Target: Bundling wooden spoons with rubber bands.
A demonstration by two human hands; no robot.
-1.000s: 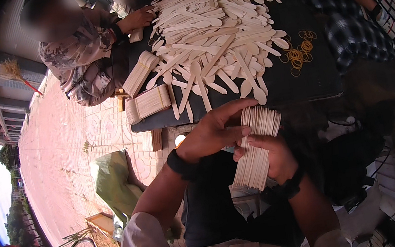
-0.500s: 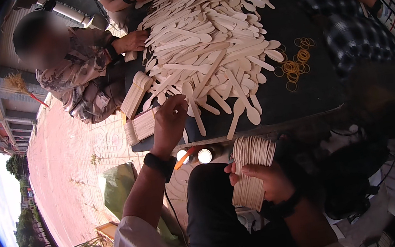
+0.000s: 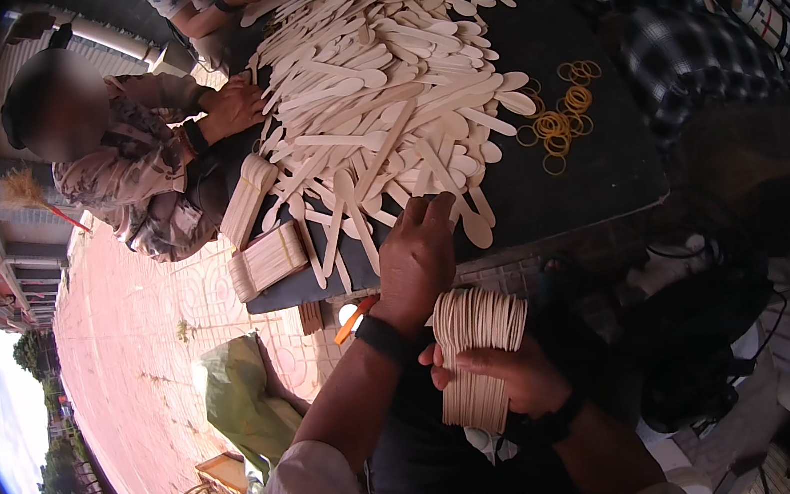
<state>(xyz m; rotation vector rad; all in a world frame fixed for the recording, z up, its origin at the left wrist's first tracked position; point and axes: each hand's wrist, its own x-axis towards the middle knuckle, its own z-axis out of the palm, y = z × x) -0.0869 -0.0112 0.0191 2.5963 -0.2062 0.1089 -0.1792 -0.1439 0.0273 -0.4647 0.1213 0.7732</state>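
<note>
A thick stack of wooden spoons (image 3: 472, 327), handles lying together, is gripped in my right hand (image 3: 519, 376) above my lap. My left hand (image 3: 419, 249) reaches to the near edge of a big loose heap of wooden spoons (image 3: 381, 77) on the dark table (image 3: 599, 188). Its fingers are bent and closed over a wooden spoon, mostly hidden under the hand. Right beside those fingertips, another wooden spoon (image 3: 478, 227) lies with its bowl toward me. Two neat bundles, the nearer bundle (image 3: 268, 261) and the farther bundle (image 3: 249, 199), lie left of my left hand.
Yellow rubber bands (image 3: 559, 123) lie on the table, right of the heap. A person in camouflage clothing (image 3: 129, 183) sits at the left with hands at the heap; others sit at the far side and right. A green sack (image 3: 239, 395) stands on the paving at lower left.
My left hand has moved right along the heap's near edge, over a spoon that lay in sight there. My right hand still holds the stack. The whole view has shifted slightly.
</note>
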